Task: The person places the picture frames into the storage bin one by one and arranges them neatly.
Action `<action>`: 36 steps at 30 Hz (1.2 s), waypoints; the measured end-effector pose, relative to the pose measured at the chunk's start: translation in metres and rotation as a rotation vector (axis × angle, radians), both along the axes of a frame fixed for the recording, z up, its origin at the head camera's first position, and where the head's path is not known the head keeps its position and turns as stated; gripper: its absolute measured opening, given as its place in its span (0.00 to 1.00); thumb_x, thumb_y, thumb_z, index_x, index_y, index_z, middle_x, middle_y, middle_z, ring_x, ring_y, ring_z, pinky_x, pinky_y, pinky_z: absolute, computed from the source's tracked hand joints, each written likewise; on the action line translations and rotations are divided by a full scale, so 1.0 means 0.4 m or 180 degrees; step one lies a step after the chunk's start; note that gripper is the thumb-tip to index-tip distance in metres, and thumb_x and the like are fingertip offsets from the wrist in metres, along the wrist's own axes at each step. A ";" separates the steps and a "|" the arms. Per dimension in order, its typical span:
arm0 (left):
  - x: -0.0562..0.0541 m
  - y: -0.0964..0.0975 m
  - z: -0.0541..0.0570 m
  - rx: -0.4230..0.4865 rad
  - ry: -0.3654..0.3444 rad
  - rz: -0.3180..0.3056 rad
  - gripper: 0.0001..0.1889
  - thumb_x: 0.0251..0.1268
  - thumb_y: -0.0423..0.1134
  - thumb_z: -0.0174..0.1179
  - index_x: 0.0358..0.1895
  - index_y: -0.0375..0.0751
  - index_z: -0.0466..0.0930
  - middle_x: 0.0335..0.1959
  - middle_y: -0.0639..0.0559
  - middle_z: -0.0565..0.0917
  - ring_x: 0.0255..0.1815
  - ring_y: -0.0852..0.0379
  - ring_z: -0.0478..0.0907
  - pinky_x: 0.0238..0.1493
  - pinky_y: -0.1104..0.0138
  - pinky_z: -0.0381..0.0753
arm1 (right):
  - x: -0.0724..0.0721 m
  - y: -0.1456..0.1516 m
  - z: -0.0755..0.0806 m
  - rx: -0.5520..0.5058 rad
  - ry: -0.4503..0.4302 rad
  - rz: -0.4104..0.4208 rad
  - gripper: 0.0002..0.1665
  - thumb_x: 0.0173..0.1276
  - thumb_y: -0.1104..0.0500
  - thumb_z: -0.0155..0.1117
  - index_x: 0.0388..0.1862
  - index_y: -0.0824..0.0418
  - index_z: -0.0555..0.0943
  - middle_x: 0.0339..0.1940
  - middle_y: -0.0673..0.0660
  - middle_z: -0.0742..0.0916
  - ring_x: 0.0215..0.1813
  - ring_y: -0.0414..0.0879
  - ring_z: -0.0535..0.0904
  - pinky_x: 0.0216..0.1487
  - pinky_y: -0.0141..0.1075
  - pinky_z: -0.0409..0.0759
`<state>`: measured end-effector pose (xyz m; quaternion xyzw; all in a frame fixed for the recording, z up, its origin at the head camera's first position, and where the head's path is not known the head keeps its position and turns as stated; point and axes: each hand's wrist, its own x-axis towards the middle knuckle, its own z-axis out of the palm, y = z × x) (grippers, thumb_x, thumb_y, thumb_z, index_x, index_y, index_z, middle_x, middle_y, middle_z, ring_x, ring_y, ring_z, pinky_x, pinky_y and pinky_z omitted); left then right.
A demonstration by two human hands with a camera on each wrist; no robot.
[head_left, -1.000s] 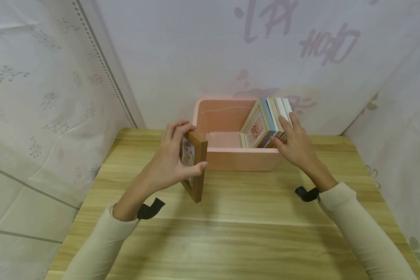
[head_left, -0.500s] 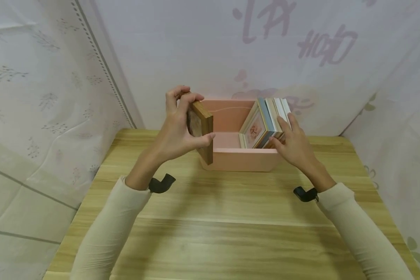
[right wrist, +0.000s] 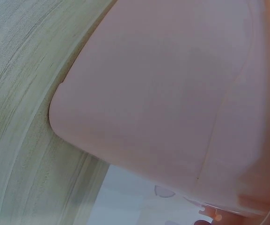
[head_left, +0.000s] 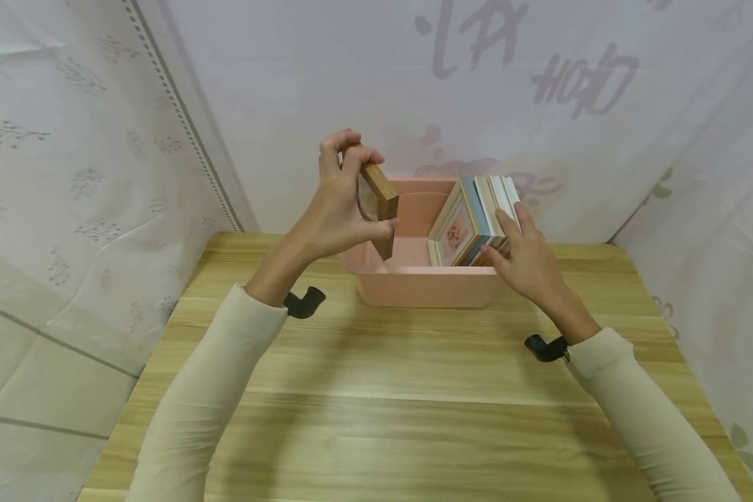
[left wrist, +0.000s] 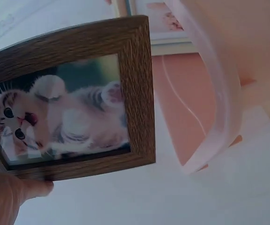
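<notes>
My left hand point(head_left: 339, 209) holds a brown wooden picture frame point(head_left: 385, 200) above the left end of a pink plastic bin point(head_left: 428, 288). In the left wrist view, this picture frame point(left wrist: 140, 108) shows a kitten photo, with my thumb at its lower edge. Several picture frames point(head_left: 486, 202) lean side by side in the bin's right part; the leftmost is cream-edged with a pinkish picture. My right hand point(head_left: 530, 265) grips the right end of this row, thumb toward the front. The bin's outer wall point(right wrist: 149, 93) fills most of the right wrist view.
The bin stands at the back of a wooden table point(head_left: 376, 418), close to a printed cloth backdrop point(head_left: 326, 77). More patterned cloth point(head_left: 69, 209) hangs along the left side, and another piece on the right. Each wrist wears a black camera mount point(head_left: 546, 348).
My left hand has lifted the brown picture frame up and to the right, from in front of the bin's left corner to above its left end. The right hand has hardly moved.
</notes>
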<state>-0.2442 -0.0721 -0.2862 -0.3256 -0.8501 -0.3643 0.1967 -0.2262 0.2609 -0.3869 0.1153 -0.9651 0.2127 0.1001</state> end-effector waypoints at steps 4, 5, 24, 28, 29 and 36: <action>-0.029 0.010 0.005 -0.0041 0.0070 -0.0001 0.38 0.40 0.43 0.76 0.56 0.39 0.66 0.67 0.40 0.49 0.72 0.49 0.48 0.69 0.57 0.60 | -0.001 -0.004 0.005 -0.0001 -0.0005 0.0000 0.43 0.73 0.47 0.59 0.80 0.60 0.55 0.79 0.72 0.53 0.66 0.81 0.61 0.58 0.73 0.65; -0.035 0.012 0.006 -0.0051 0.0060 0.0006 0.38 0.40 0.43 0.76 0.56 0.39 0.66 0.67 0.40 0.48 0.72 0.49 0.48 0.69 0.58 0.60 | -0.001 -0.006 0.007 -0.0002 -0.0003 0.0001 0.43 0.73 0.47 0.59 0.80 0.60 0.55 0.79 0.72 0.53 0.66 0.81 0.62 0.57 0.73 0.65; -0.116 0.081 -0.027 -0.0472 -0.0556 -0.0141 0.36 0.45 0.45 0.75 0.61 0.48 0.68 0.71 0.46 0.48 0.71 0.47 0.51 0.67 0.58 0.65 | -0.003 0.003 -0.009 0.0008 0.0022 -0.0044 0.44 0.71 0.47 0.61 0.79 0.59 0.56 0.79 0.71 0.54 0.64 0.80 0.64 0.57 0.72 0.66; -0.126 0.096 -0.037 -0.0582 -0.0612 -0.0191 0.37 0.45 0.45 0.75 0.60 0.47 0.68 0.71 0.46 0.47 0.71 0.47 0.51 0.66 0.58 0.67 | -0.004 0.004 -0.010 0.0009 0.0022 -0.0036 0.44 0.72 0.47 0.61 0.79 0.60 0.56 0.79 0.71 0.53 0.65 0.80 0.63 0.58 0.72 0.65; -0.129 0.099 -0.040 -0.0601 -0.0618 -0.0207 0.37 0.45 0.45 0.75 0.60 0.46 0.68 0.71 0.45 0.47 0.72 0.47 0.51 0.66 0.57 0.67 | -0.004 0.004 -0.009 0.0011 0.0023 -0.0031 0.44 0.72 0.47 0.61 0.79 0.60 0.56 0.79 0.71 0.53 0.66 0.80 0.63 0.59 0.72 0.65; -0.155 0.114 -0.062 -0.0840 -0.0629 -0.0205 0.36 0.46 0.47 0.74 0.59 0.44 0.67 0.72 0.42 0.47 0.73 0.43 0.51 0.60 0.53 0.74 | -0.005 0.001 -0.006 0.0009 -0.0003 -0.0040 0.44 0.72 0.48 0.61 0.79 0.60 0.55 0.79 0.72 0.53 0.67 0.80 0.61 0.62 0.72 0.62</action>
